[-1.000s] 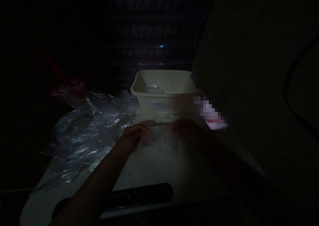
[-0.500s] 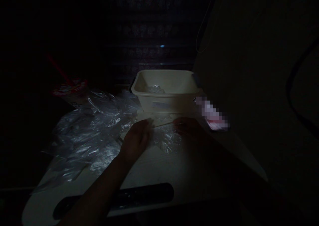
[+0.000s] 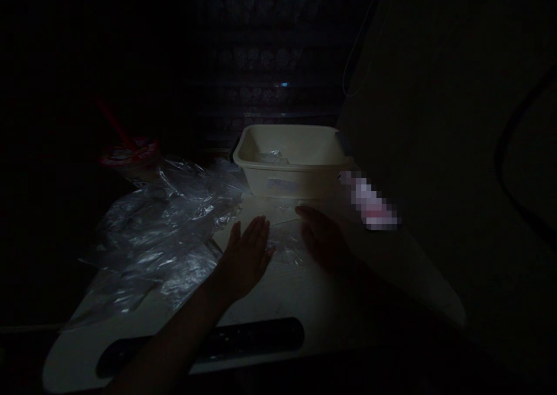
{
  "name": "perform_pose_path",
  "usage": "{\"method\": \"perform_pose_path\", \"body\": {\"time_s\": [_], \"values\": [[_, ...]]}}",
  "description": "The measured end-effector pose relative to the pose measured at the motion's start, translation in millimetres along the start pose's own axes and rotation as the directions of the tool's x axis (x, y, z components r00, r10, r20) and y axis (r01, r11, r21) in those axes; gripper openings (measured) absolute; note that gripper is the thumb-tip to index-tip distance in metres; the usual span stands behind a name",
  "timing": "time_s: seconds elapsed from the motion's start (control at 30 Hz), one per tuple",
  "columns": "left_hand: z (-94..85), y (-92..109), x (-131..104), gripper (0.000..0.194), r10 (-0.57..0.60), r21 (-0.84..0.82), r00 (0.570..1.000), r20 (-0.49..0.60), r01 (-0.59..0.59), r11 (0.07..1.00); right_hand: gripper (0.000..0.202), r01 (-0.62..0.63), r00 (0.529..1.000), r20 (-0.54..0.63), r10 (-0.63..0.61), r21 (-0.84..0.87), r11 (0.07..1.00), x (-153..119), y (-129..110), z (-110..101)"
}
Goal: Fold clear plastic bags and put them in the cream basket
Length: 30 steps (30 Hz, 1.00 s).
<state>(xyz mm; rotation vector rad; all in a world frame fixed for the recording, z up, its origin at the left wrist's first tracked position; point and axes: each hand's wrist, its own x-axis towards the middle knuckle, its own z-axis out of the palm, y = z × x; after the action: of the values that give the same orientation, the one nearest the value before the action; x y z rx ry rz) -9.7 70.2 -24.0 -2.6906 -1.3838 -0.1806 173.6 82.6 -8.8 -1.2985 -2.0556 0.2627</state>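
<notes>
In dim light, my left hand (image 3: 248, 256) lies with its fingers stretched out at the left edge of a clear plastic bag (image 3: 287, 244) on the white table (image 3: 270, 299). My right hand (image 3: 322, 238) is in deep shadow at the bag's right side, fingers apart from the thumb, with nothing visible held. A thin pale edge crosses the bag between both hands. Beside my left hand, a flat pale sheet (image 3: 224, 235) is partly covered. A large heap of clear plastic bags (image 3: 165, 227) spreads to the left.
Behind my hands stands a cream bin (image 3: 293, 180) with crumpled clear plastic (image 3: 274, 157) inside. A cup (image 3: 134, 154) with a red straw is at the back left. A blurred pink-and-white item (image 3: 372, 206) lies right of the bin. A black strip (image 3: 252, 337) is at the front edge.
My left hand has opened from a curled grip and turned flat. My right hand's fingers have come away from the thin strip, which now lies lower. The view has shifted slightly.
</notes>
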Motion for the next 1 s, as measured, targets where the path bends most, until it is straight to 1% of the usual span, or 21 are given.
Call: {"method": "perform_pose_path", "body": {"time_s": [0.07,0.13,0.2,0.3,0.5,0.8,1.0], "values": [[0.3,0,0,0.047,-0.007,0.019,1.000,0.009,0.006,1.000,0.040,0.055,0.996,0.071,-0.055,-0.002,0.998,-2,-13,10],[0.6,0,0,0.047,-0.006,0.033,1.000,0.026,0.005,0.999,0.045,0.124,0.979,0.166,-0.118,-0.027,0.992,-3,-22,18],[0.6,0,0,0.048,0.004,0.041,0.999,0.044,-0.006,0.999,0.051,0.187,0.956,0.241,-0.166,-0.067,0.980,-3,-25,23],[-0.2,-1,-1,0.049,0.023,0.047,0.998,0.053,-0.025,0.999,0.056,0.236,0.935,0.301,-0.187,-0.136,0.962,-4,-23,26],[-2.9,0,-1,0.049,0.025,0.066,0.998,0.052,-0.028,0.997,0.058,0.263,0.919,0.351,-0.178,-0.214,0.941,-9,-20,25],[-2.5,0,-1,0.050,0.020,0.093,0.999,0.040,-0.024,0.995,0.059,0.280,0.914,0.371,-0.165,-0.282,0.918,-9,-19,27],[1.1,-2,1,0.050,0.069,0.074,0.997,0.034,-0.071,0.995,0.060,0.278,0.916,0.367,-0.161,-0.292,0.915,-9,-19,27]]}}
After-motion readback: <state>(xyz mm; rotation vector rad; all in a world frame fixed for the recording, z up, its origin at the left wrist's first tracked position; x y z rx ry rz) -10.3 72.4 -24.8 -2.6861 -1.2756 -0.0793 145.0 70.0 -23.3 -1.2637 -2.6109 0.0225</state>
